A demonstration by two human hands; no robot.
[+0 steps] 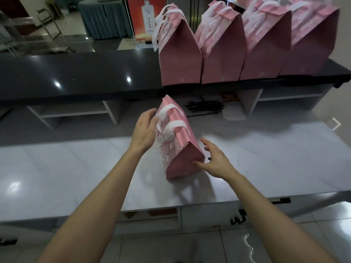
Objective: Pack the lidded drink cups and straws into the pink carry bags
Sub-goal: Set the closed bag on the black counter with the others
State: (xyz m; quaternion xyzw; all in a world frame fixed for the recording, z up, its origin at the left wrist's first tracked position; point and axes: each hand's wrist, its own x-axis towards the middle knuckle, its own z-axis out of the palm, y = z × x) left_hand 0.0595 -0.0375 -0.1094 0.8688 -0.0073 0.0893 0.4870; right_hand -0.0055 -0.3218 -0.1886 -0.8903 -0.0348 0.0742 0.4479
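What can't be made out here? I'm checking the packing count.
- Head view: contents of the near bag are hidden by its folded top.
- Four bags on the dark counter, first, are closed; the rightmost is blurred.
- Black straws are too small to count.
- No cups in view.

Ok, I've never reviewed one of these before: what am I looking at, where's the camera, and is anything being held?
There is no machine here. A person wears one wide-angle camera on the head, looking forward and down, so the two bare arms reaching in are theirs. On the white marble-look counter stands one pink carry bag, its top folded shut and its white handles lying over it. The left hand is flat against its far side and the right hand touches its near end; neither has closed a grip. Behind it lies a pile of black straws. On the raised dark ledge stands a row of closed pink bags. No cups show.
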